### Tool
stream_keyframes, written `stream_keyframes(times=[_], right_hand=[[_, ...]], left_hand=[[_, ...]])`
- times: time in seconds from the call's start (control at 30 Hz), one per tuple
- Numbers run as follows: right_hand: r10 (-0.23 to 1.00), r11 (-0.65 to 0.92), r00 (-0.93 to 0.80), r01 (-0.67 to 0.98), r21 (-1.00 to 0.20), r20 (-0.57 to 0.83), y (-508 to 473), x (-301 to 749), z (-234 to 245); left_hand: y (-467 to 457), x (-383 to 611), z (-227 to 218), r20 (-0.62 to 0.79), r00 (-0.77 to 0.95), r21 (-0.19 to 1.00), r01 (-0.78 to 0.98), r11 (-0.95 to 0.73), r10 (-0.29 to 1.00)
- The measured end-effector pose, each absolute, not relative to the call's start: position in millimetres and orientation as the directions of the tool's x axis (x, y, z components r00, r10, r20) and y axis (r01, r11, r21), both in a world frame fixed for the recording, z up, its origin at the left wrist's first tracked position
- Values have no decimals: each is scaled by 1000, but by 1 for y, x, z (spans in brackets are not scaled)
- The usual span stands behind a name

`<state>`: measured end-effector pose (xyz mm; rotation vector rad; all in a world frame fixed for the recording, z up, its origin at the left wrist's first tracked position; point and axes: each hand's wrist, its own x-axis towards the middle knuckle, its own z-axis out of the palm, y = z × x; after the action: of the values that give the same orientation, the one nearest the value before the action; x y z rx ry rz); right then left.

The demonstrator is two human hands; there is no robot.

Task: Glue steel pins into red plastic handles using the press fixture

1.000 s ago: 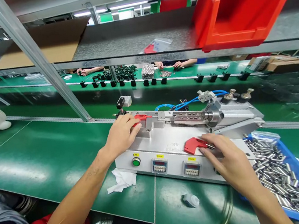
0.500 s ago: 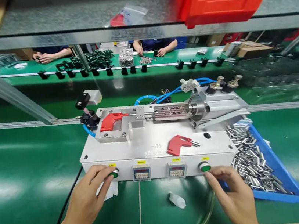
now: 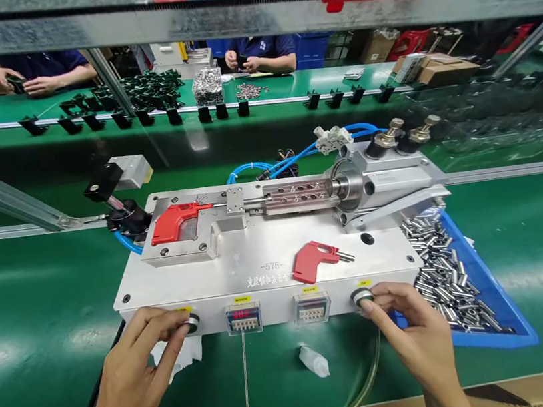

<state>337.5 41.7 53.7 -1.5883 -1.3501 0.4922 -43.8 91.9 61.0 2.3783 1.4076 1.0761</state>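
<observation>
A silver press machine [image 3: 262, 279] stands on the green bench. A red plastic part [image 3: 173, 220] lies in its fixture at the left, in line with the air cylinder's rod [image 3: 295, 195]. A second red part [image 3: 312, 259] with a metal pin lies loose on the top plate. My left hand [image 3: 141, 370] has its fingers stretched out, the index fingertip on the left front button [image 3: 193, 321]. My right hand [image 3: 410, 325] is likewise open, its fingertip on the right front button [image 3: 361, 296]. Neither hand holds anything.
A blue tray [image 3: 488, 308] of several metal pins sits right of the machine. A small white bottle [image 3: 314, 361] and a crumpled tissue [image 3: 182, 355] lie in front. Blue air hoses [image 3: 295, 158] run behind. Across the far bench, other people's hands [image 3: 252, 63] work among black parts [image 3: 148, 86].
Both hands left the red parts and came down to the front buttons, now pressed. The cylinder's rod has pushed left toward the red part in the fixture. The left display has lit.
</observation>
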Motion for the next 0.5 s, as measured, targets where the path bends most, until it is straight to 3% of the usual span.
stream_keyframes(times=[0.17,0.3,0.5], right_hand=[[900,92,326,509,-856,290,40,335,50],[907,84,328,475,-876,265,40,333,51],[907,80,338,452,-888,253,39,333,50]], left_hand=[[87,-20,78,516,270,598,565,-568,813],[102,35,100,555,494,501,443,-743,669],[152,106,120,399,769,378,359,-853,500]])
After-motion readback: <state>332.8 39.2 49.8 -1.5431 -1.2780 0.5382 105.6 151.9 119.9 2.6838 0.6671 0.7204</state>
